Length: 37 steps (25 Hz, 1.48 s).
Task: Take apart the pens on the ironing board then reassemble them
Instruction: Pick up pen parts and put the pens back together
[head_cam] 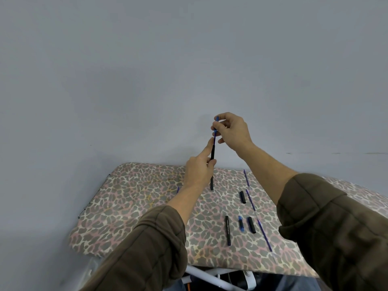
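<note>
My left hand [198,166] grips a black pen barrel [212,171], held nearly upright above the ironing board [130,198]. My right hand [232,130] pinches a blue tip piece with its refill [215,128] at the barrel's top end. On the board lie another black barrel [227,230], a short blue and black tip piece [241,223], two black caps [243,197] [252,225] and three thin blue refills [246,177] [251,200] [264,235]. A small bit of blue [178,189] shows beside my left wrist.
The board has a leopard-print cover and stands against a plain grey wall [147,80]. Its left edge carries a wire rest [93,198]. White frame legs [207,278] show under the near edge.
</note>
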Each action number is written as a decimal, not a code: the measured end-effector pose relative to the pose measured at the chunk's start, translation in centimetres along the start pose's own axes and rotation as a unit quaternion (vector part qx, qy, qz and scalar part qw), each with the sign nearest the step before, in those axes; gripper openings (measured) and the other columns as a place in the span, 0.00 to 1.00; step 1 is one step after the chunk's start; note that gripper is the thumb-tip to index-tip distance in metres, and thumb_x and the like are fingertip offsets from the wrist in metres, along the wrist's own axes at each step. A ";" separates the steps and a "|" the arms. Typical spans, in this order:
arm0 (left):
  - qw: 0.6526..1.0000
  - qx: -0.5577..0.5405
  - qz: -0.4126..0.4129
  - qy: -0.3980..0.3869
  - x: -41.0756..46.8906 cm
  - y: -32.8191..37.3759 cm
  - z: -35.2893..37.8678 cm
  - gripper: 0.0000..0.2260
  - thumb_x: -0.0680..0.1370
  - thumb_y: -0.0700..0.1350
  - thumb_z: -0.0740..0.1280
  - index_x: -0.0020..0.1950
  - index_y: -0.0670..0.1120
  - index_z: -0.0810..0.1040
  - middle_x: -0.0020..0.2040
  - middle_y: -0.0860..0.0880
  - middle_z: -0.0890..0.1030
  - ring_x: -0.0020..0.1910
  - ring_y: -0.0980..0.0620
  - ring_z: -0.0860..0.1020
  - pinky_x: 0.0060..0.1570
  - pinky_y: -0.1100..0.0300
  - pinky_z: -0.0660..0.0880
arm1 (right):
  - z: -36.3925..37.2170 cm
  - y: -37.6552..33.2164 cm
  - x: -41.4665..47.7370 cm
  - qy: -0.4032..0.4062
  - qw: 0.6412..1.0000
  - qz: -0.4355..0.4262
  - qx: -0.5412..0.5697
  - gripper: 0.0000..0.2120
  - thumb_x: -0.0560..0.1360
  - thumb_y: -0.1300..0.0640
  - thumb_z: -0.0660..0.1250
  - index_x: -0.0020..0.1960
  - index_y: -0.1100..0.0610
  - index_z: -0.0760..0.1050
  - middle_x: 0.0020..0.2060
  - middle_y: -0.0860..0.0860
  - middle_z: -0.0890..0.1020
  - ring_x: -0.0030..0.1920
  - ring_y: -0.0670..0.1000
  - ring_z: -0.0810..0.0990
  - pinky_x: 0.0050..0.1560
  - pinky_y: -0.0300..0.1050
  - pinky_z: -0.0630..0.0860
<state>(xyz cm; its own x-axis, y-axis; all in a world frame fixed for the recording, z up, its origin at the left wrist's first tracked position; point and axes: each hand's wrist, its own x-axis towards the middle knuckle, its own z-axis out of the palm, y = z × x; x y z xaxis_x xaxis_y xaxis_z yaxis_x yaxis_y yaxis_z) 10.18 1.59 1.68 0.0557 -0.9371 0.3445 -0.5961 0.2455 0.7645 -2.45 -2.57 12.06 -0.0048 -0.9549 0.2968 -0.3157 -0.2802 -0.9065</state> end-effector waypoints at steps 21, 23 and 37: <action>0.999 0.051 -0.015 0.013 0.9 1.6 -0.5 0.08 0.81 0.47 0.70 0.58 0.48 0.83 0.48 0.49 0.87 0.46 0.47 0.84 0.49 0.51 0.80 | -0.5 1.2 -1.2 -0.049 0.993 0.015 -0.107 0.07 0.77 0.60 0.74 0.55 0.56 0.82 0.42 0.50 0.87 0.45 0.59 0.88 0.48 0.60 0.85; 0.999 0.049 -0.017 0.007 0.9 1.9 -0.3 0.08 0.81 0.47 0.70 0.58 0.48 0.83 0.47 0.49 0.87 0.46 0.47 0.84 0.49 0.51 0.80 | -0.7 1.2 -1.3 -0.041 0.993 0.014 -0.112 0.07 0.76 0.59 0.75 0.52 0.55 0.81 0.41 0.49 0.87 0.43 0.58 0.88 0.46 0.60 0.85; 0.998 0.059 -0.023 -0.017 0.6 2.3 0.1 0.10 0.81 0.48 0.69 0.62 0.49 0.82 0.52 0.49 0.87 0.50 0.47 0.84 0.50 0.51 0.80 | -1.9 1.0 -1.9 -0.088 0.986 0.038 -0.138 0.06 0.77 0.55 0.69 0.51 0.56 0.81 0.43 0.53 0.87 0.45 0.54 0.88 0.34 0.45 0.83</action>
<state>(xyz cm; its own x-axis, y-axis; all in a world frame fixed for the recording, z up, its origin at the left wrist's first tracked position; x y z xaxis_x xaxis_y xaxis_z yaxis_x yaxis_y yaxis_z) 8.74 1.58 3.53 0.0590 -0.9553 0.2898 -0.6836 0.1729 0.7091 -4.52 -0.83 11.19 0.1184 -0.9811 0.1530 -0.5667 -0.1934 -0.8009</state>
